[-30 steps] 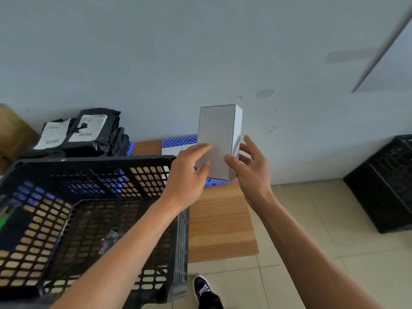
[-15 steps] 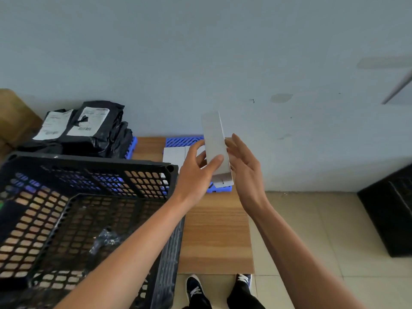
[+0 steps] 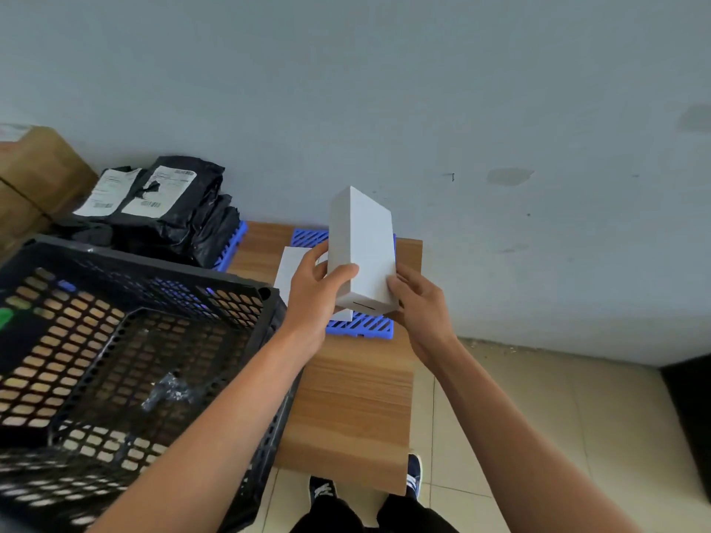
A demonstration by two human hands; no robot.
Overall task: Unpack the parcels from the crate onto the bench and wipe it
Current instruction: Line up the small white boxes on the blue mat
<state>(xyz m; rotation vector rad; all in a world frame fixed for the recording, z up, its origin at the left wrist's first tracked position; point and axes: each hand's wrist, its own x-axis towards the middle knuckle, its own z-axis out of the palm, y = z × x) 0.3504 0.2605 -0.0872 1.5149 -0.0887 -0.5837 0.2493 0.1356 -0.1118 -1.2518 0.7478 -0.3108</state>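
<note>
A white box is held up on end above the wooden bench. My left hand grips its lower left side with thumb across the front. My right hand holds its lower right edge. Under the box lies a blue slatted mat with another white box on it, partly hidden by my left hand. The black perforated crate stands on the bench at the left; inside it I see only a crumpled bit of clear plastic.
Black parcel bags with white labels are stacked on a second blue mat behind the crate. Cardboard boxes stand far left. The wall runs just behind the bench. A second black crate sits on the tiled floor at right.
The white box has turned in my hands, from its broad face toward me to edge-on, then to a corner view showing two faces. It has come slightly lower over the blue mat.
</note>
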